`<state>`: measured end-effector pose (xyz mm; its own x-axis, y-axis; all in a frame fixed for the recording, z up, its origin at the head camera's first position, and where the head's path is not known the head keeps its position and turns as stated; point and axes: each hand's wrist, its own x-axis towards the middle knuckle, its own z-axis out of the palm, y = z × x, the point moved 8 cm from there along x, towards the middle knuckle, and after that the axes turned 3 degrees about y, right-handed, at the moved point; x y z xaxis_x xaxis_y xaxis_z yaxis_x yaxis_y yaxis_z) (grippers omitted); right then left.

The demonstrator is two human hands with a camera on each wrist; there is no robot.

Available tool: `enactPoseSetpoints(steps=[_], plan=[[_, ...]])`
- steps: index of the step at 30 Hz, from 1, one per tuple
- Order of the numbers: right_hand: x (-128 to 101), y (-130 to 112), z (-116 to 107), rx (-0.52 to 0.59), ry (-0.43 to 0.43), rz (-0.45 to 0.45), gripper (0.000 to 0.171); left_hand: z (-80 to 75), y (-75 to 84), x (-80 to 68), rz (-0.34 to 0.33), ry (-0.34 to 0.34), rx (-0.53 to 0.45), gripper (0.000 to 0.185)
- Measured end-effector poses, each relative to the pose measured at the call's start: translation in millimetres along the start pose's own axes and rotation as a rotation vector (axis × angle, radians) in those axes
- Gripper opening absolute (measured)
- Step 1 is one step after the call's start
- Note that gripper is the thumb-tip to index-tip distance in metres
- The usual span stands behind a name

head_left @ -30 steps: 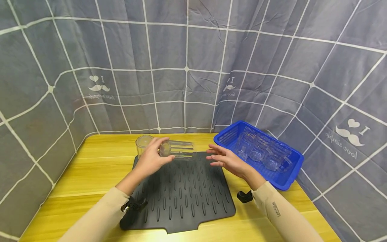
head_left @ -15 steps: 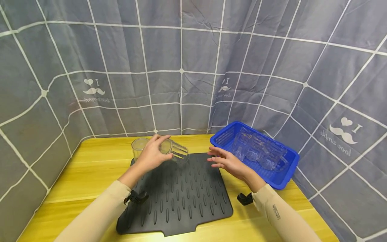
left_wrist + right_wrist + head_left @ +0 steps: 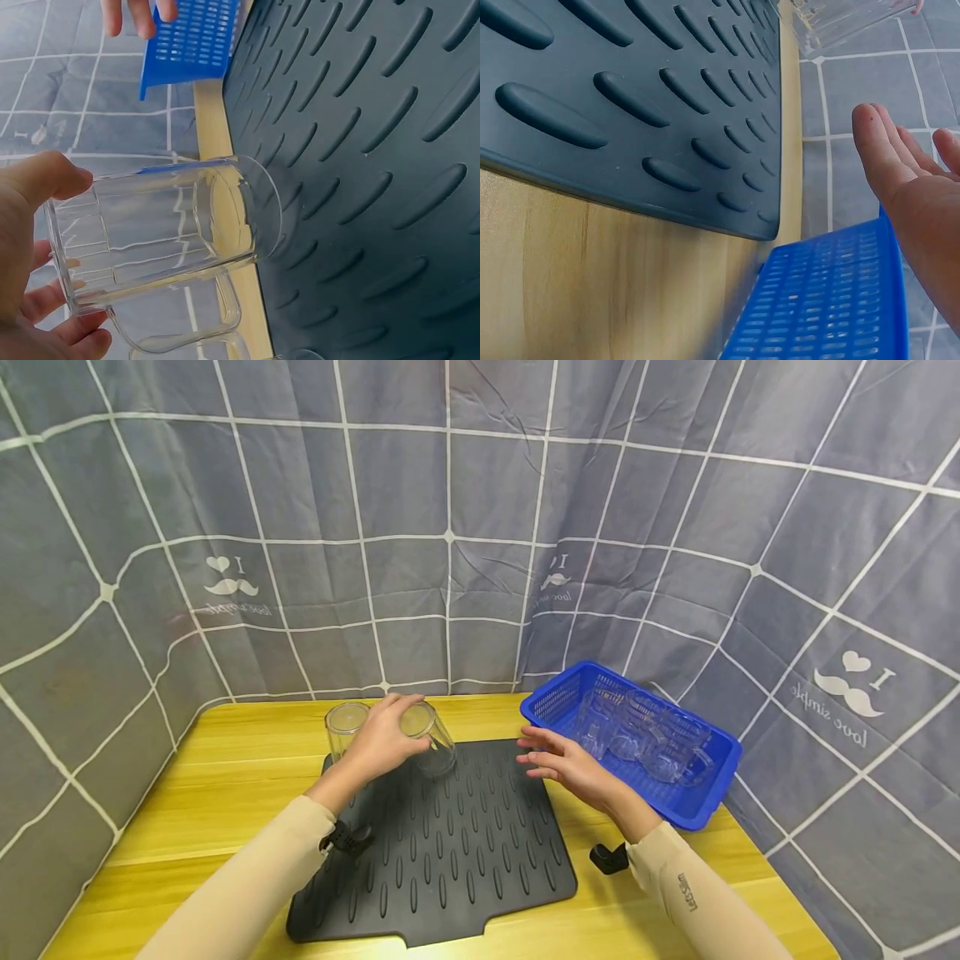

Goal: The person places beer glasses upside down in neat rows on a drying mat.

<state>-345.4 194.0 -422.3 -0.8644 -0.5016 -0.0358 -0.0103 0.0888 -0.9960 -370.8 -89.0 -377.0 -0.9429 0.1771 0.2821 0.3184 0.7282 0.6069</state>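
Note:
My left hand (image 3: 378,742) grips a clear glass mug (image 3: 437,750) by its base end, over the far part of a black ridged mat (image 3: 450,868). The mug leans with its mouth down; in the left wrist view its rim is close to the mat, and I cannot tell whether it touches. The mug's handle (image 3: 229,304) shows in that view too. Just left of this hand another clear glass (image 3: 343,720) stands at the mat's far left corner, partly hidden by the hand. My right hand (image 3: 568,767), fingers extended and holding nothing, hovers between mat and basket.
A blue plastic basket (image 3: 716,806) with several clear glass mugs (image 3: 637,743) inside stands right of the mat on a yellow wooden table (image 3: 217,777). Grey checked curtain (image 3: 495,610) closes off the back and both sides.
The held mug has turned from nearly lying flat to a steeper, mouth-down tilt, its rim swinging down and left to the mat. The right hand has barely moved.

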Motion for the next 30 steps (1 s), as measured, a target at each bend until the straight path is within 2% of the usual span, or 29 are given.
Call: enactPoseSetpoints(steps=[13,30], plan=[[-2.9,4.0,-1.6,-0.013,0.001,0.004,0.06,7.3,9.6,8.5,0.039,-0.019,0.055,0.073],[-6.7,9.0,-4.4,-0.006,0.008,0.018,0.069,13.9,14.1,14.8,0.018,-0.098,0.134,0.07]])
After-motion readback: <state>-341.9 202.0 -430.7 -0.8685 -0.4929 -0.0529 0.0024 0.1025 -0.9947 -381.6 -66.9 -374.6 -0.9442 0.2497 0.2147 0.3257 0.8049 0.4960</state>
